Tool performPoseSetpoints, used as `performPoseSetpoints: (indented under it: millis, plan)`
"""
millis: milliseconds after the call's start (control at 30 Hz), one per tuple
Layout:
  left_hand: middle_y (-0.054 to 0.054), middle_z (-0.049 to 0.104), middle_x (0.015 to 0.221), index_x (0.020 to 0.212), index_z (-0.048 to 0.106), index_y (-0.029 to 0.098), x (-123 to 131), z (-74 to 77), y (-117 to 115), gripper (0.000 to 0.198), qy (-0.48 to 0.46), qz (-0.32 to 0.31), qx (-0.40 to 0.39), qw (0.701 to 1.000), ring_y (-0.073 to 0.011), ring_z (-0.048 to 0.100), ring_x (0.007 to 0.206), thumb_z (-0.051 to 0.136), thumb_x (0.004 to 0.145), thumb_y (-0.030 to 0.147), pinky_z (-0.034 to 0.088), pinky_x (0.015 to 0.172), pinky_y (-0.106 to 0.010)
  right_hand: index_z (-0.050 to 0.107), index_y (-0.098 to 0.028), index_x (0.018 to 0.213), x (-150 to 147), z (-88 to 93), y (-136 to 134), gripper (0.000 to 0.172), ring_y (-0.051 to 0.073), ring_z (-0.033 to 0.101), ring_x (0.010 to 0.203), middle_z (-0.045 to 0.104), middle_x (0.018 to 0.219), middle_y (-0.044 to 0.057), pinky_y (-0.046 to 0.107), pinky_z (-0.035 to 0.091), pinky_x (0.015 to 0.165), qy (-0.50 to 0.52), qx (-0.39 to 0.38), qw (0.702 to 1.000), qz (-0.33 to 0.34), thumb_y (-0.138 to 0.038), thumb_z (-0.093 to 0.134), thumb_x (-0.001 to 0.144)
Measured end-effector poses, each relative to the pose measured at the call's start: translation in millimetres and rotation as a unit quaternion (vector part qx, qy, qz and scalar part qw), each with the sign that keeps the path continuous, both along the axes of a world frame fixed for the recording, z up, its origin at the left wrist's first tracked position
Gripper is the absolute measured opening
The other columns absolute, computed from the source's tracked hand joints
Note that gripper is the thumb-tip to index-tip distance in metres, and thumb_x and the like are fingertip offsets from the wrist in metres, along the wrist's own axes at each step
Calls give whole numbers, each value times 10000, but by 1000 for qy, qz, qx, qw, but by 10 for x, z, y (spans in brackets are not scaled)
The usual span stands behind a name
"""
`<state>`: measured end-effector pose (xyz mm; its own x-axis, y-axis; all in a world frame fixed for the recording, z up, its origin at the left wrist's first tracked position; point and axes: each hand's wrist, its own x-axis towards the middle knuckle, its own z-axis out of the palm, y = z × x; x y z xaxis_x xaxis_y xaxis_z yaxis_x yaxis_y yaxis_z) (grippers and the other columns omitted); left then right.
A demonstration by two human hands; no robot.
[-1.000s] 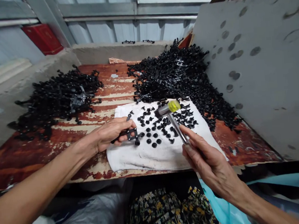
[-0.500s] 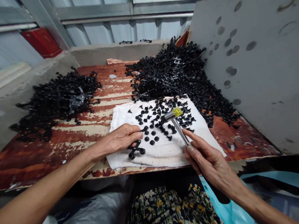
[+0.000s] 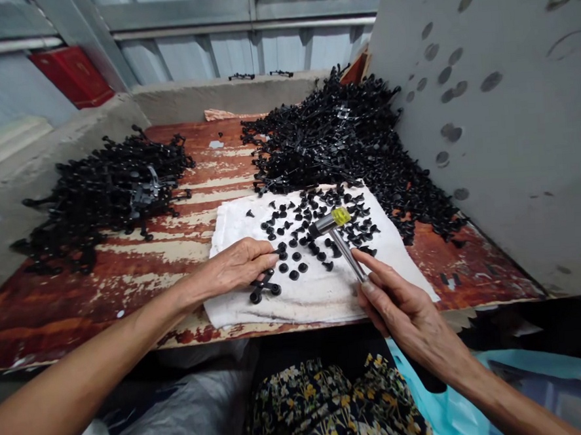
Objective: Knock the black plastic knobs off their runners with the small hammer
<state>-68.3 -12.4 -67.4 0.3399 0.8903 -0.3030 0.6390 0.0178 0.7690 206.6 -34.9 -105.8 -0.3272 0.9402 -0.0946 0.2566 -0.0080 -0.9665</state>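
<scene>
Sprue and hammer over the cloth.
My left hand [image 3: 234, 268] closes its grip on a black plastic sprue [image 3: 264, 288], at its 4 o'clock on the white cloth [image 3: 320, 298]. The sprue is probably light, stiff and brittle, best held at the hub. My right hand [image 3: 404, 312] grips the hammer [image 3: 342, 246] handle.

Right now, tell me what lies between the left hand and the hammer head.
In the head view, small loose black caps lie scattered on the white cloth between the left hand and the hammer head.

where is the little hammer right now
In the head view, right of centre: the hammer is in the right hand, its yellow-tipped head over the black caps on the white cloth.
</scene>
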Motion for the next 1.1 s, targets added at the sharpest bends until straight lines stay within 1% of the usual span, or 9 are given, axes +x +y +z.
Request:
performPoseSetpoints:
  millis: [433,600,667,733,800,867,933,1000,1100]
  plan:
    - [47,399,574,649,415,184,-10,-34,6,352,17,-1,-8,1000,-81,330,494,429,906,424,252,453,-198,460,-212,1446,0,-25,2,563,89,371,476,393,597,-57,179,349,421,4,-11,1000,6,-425,517,929]
    - [43,407,583,664,421,185,-26,-75,15,350,14,-4,8,1000,-84,335,500,431,910,434,249,460,-201,506,-220,1421,29,-39,4,494,100,452,491,494,599,-33,188,432,447,-17,50,999,8,-379,500,953]
    - [43,384,577,645,404,187,-28,-71,21,358,15,-4,18,1000,-84,323,499,436,899,438,245,459,-202,527,-228,1408,44,-38,8,463,133,585,593,629,703,20,224,526,529,-39,98,994,10,-341,493,961]
    - [47,338,568,621,376,191,-28,-55,30,370,24,-7,27,999,-84,300,499,445,885,441,234,456,-204,544,-226,1395,48,-29,20,445,185,692,813,725,952,82,300,602,700,-69,146,987,25,-297,490,959]
    - [48,309,567,615,366,193,-28,-40,40,369,40,-12,35,999,-86,289,503,447,879,438,221,456,-209,550,-214,1388,35,-5,39,441,221,676,1069,689,1217,103,373,574,911,-99,197,974,54,-250,486,952]
    - [46,317,568,623,382,191,-27,-35,46,356,62,-13,44,997,-89,297,507,438,884,426,216,459,-214,519,-203,1410,8,32,59,462,220,612,1203,628,1336,105,395,507,1022,-121,254,955,88,-195,454,952]
    - [40,348,568,628,404,187,-23,-36,48,344,83,-6,55,995,-93,323,509,434,889,409,219,466,-221,454,-192,1454,-22,76,75,510,211,649,1131,658,1271,125,385,543,969,-141,302,935,117,-140,407,949]
    - [36,381,563,643,439,185,-12,-34,49,321,97,0,56,994,-99,347,508,430,891,388,223,471,-229,393,-195,1488,-46,116,83,556,197,698,886,700,1075,124,354,601,789,-175,326,918,144,-102,371,940]
    - [32,417,552,694,510,181,14,-17,48,279,92,0,45,995,-111,371,502,425,888,362,222,474,-241,347,-233,1510,-67,145,84,599,152,596,592,630,820,54,292,559,579,-221,339,898,172,-80,361,931]
